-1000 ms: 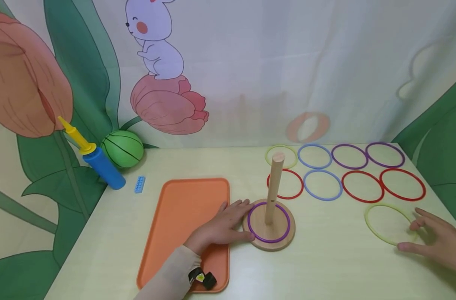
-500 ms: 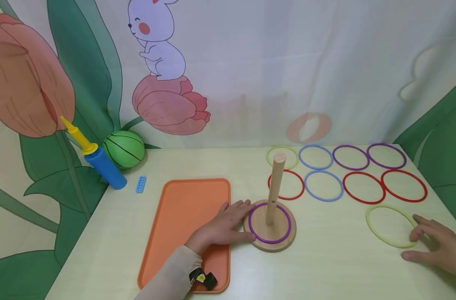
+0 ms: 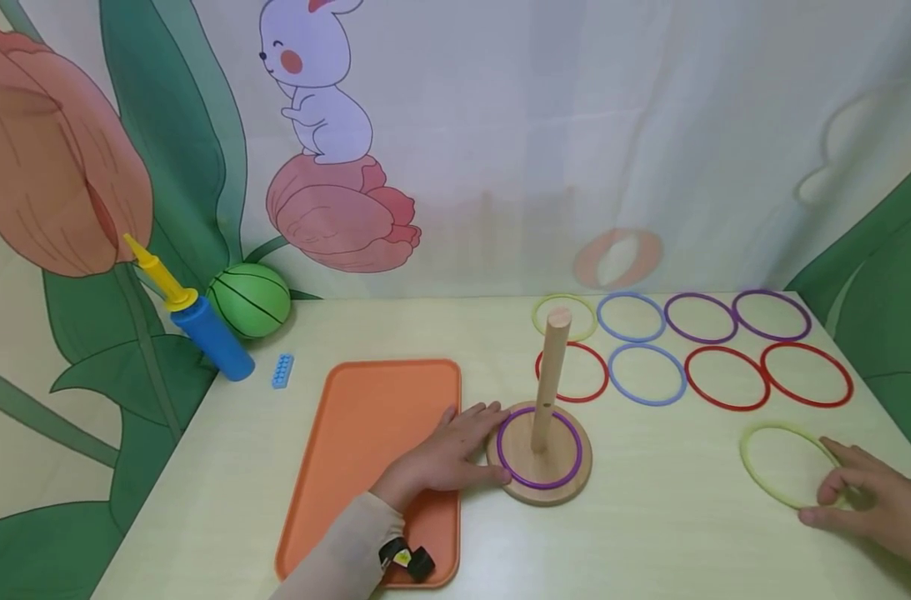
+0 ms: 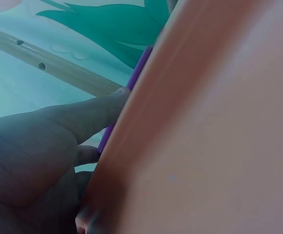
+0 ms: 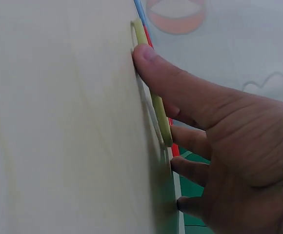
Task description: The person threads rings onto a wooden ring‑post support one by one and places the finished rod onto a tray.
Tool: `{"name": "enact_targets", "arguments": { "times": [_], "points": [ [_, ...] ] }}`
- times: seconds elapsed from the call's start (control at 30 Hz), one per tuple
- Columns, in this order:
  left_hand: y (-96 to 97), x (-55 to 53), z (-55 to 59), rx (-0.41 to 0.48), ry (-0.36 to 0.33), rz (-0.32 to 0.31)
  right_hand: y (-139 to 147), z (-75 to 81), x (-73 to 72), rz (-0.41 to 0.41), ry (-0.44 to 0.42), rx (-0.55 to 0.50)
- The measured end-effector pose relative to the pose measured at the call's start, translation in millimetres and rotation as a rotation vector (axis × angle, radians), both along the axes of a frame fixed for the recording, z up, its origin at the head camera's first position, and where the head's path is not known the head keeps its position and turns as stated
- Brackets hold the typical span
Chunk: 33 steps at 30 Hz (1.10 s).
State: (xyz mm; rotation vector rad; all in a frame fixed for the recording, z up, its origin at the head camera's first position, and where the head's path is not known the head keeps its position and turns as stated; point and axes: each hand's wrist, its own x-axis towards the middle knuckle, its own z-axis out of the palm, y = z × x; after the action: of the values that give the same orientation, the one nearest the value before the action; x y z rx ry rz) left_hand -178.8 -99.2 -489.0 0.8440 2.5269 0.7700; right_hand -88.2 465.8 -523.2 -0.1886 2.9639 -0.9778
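My left hand (image 3: 443, 454) rests at the left edge of a round wooden base, fingers extended, thumb at the near side. From that base rises an upright wooden peg (image 3: 551, 367). A purple ring (image 3: 579, 450) lies around the peg's foot, and in the left wrist view my thumb touches this purple ring (image 4: 140, 63). Far to the right, my right hand (image 3: 875, 500) pinches a yellow-green ring (image 3: 781, 425) by its right side. The right wrist view has my thumb in front of the yellow-green ring (image 5: 158, 109), slightly tilted off the table, other fingers behind.
Red rings (image 3: 728, 408), blue rings (image 3: 646, 403), purple rings (image 3: 701, 342) and another yellow-green ring (image 3: 563, 295) lie in two rows at back right. An orange tray (image 3: 380, 408) is under my left forearm. A green ball (image 3: 248, 300), blue pump (image 3: 211, 337) and blue block (image 3: 282, 371) sit at left.
My right hand has closed its thumb and index finger on the yellow-green ring, which has shifted slightly toward me and to the right. The left hand stays in place.
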Motion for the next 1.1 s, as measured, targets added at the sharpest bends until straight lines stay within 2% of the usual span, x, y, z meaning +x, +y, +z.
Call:
{"name": "enact_targets", "arguments": {
  "times": [0.13, 0.6, 0.87, 1.1],
  "points": [
    [-0.7, 0.6, 1.1, 0.005, -0.006, 0.002, -6, 3.7, 2.0, -0.042, -0.007, 0.001],
    [-0.7, 0.5, 0.3, 0.014, -0.002, -0.003, -25, 14.1, 6.0, -0.144, 0.101, -0.066],
    [-1.3, 0.7, -1.7, 0.035, -0.024, 0.012, -31, 22.9, 4.3, -0.134, 0.238, -0.098],
    [-1.0, -0.2, -2.2, 0.025, -0.025, 0.009, -41, 35.9, 0.5, -0.155, 0.254, -0.109]
  ]
}}
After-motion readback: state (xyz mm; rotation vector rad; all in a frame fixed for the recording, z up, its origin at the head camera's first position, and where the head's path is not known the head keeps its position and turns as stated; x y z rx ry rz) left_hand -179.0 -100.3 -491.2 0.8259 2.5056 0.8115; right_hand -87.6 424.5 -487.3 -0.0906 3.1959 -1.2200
